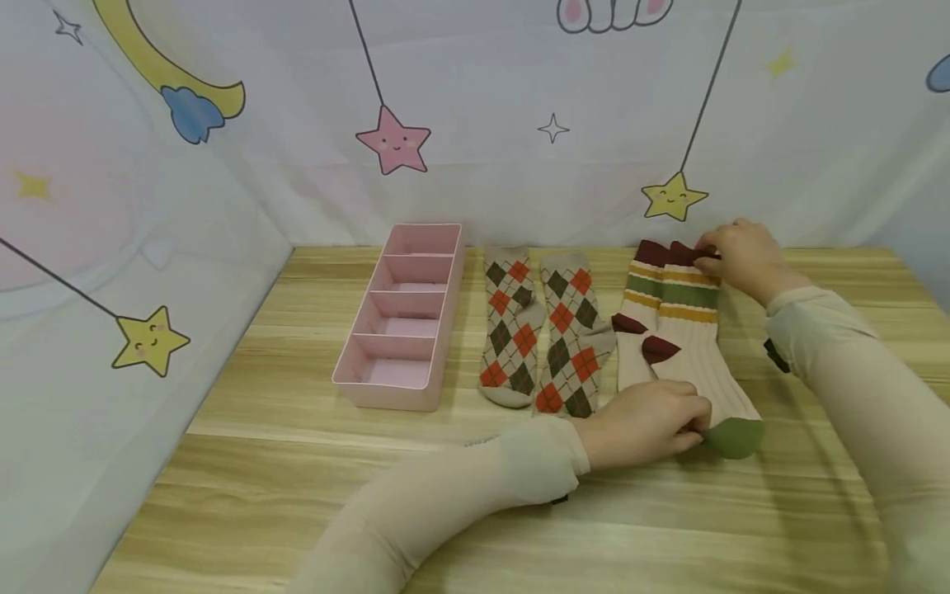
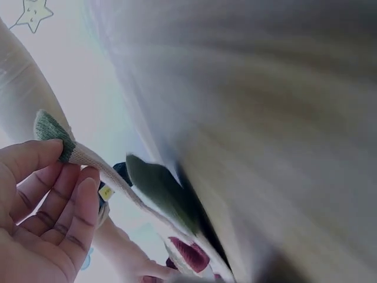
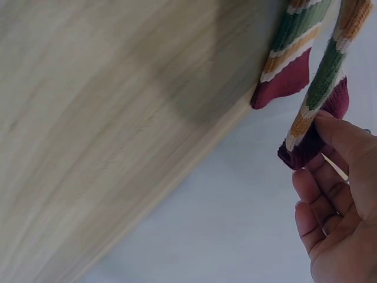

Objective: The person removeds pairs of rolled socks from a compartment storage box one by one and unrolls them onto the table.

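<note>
A pair of cream striped socks (image 1: 690, 330), with maroon cuffs and heels and green toes, lies at the right of the table, one sock partly over the other. My left hand (image 1: 646, 422) pinches a green toe (image 2: 50, 135) between thumb and fingers, lifted in the left wrist view. Another green toe (image 2: 159, 191) shows beyond it, lower down. At the far end my right hand (image 1: 745, 260) pinches a maroon cuff (image 3: 303, 150), raised beside the other sock's cuff (image 3: 285, 79). In the head view, my left hand hides part of the socks' foot ends.
Left of the striped pair, two argyle socks (image 1: 510, 330) lie side by side, toes toward me. Further left stands a pink box (image 1: 438, 363) with several compartments in a row. A printed cloth backdrop (image 1: 482, 190) rises behind the wooden table (image 1: 260, 462).
</note>
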`<state>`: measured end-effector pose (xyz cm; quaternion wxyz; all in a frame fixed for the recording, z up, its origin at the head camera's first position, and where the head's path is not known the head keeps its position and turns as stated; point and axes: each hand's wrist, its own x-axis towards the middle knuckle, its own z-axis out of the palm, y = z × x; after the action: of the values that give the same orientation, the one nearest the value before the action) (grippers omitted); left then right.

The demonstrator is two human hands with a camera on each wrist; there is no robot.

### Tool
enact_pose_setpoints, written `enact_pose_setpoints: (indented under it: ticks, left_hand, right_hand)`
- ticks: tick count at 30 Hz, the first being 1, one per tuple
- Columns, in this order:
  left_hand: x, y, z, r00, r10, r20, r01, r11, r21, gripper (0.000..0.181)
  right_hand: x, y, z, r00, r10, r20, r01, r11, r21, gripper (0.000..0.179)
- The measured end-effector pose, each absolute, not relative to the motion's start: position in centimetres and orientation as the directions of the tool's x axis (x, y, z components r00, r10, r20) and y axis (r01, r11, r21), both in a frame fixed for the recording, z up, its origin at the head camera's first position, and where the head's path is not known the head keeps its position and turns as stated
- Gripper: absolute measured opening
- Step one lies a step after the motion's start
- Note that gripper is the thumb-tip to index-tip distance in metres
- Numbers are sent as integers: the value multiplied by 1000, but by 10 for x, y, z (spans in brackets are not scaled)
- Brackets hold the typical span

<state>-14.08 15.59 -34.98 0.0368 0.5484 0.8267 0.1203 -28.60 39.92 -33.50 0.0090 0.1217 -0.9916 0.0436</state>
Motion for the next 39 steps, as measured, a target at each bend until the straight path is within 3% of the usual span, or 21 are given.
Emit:
enact_pose_setpoints:
  ticks: [21, 39]
  left_hand:
    - [-130, 199, -364, -375, 923, -89, 877, 384, 288, 7]
    - [-125, 210, -373, -348, 924, -159, 897, 377, 231, 11]
  right_hand:
    - [-262, 443, -368, -981, -194, -22, -190, 973, -131, 29]
    - [-260, 447, -374, -985, -172, -29, -167, 979, -112, 31]
